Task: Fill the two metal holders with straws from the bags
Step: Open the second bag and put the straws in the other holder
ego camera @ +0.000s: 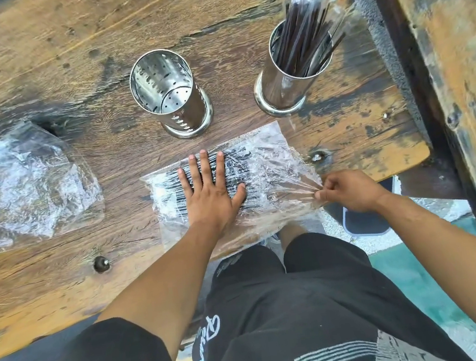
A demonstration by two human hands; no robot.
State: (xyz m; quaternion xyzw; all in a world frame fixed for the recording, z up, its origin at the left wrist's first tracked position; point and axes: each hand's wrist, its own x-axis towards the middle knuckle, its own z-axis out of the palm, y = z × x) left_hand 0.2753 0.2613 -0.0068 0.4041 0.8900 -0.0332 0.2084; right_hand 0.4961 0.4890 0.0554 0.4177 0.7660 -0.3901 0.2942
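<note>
The left hand [212,188] lies flat with its fingers spread wide, pressing down on a clear bag of black straws [260,174] on the wooden bench [62,52]. The right hand [350,192] has its grip closed in a pinch on the bag's right end, pulling the plastic tight. Both arms reach out from the person's body. Behind the bag stand two metal holders: the left holder [171,95] has nothing in it, and the right holder [289,73] has wrapped straws [310,25] in it. A crumpled bag [22,184] lies far to the left.
</note>
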